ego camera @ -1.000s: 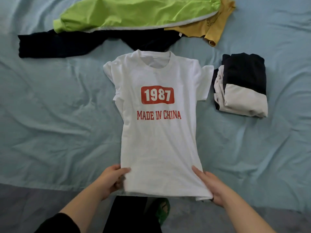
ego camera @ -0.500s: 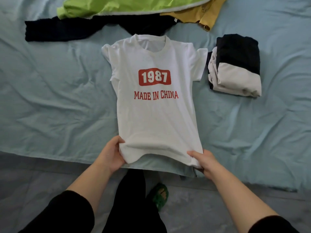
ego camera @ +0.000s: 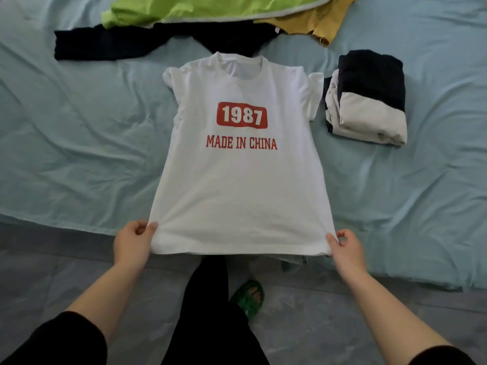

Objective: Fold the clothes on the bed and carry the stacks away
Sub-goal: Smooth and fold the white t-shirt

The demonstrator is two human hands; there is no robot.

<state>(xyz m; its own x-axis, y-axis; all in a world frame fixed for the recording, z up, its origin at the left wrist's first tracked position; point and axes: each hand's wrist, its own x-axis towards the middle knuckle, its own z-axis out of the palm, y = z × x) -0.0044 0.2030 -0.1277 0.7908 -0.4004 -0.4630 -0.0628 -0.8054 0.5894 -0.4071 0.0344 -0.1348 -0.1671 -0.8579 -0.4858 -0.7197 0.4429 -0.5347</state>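
A white T-shirt [ego camera: 241, 185] with a red "1987 MADE IN CHINA" print lies face up on the bed, its hem pulled past the bed's near edge. My left hand [ego camera: 134, 242] pinches the hem's left corner. My right hand [ego camera: 346, 246] pinches the hem's right corner. A folded stack [ego camera: 369, 101] of black and white clothes sits to the right of the shirt. Behind the collar lie a black garment [ego camera: 110, 44], a lime green garment [ego camera: 200, 7] and a mustard yellow garment [ego camera: 316, 23], all unfolded.
The bed has a wrinkled light blue sheet [ego camera: 73, 143] whose near edge runs across the view. Below it is grey floor [ego camera: 329, 320], where my black trouser leg and a green sandal [ego camera: 249, 299] stand.
Both hands have drawn the shirt's hem toward me and spread it wider and taut. The view has shifted so the bed sits lower in the frame than half a second ago.
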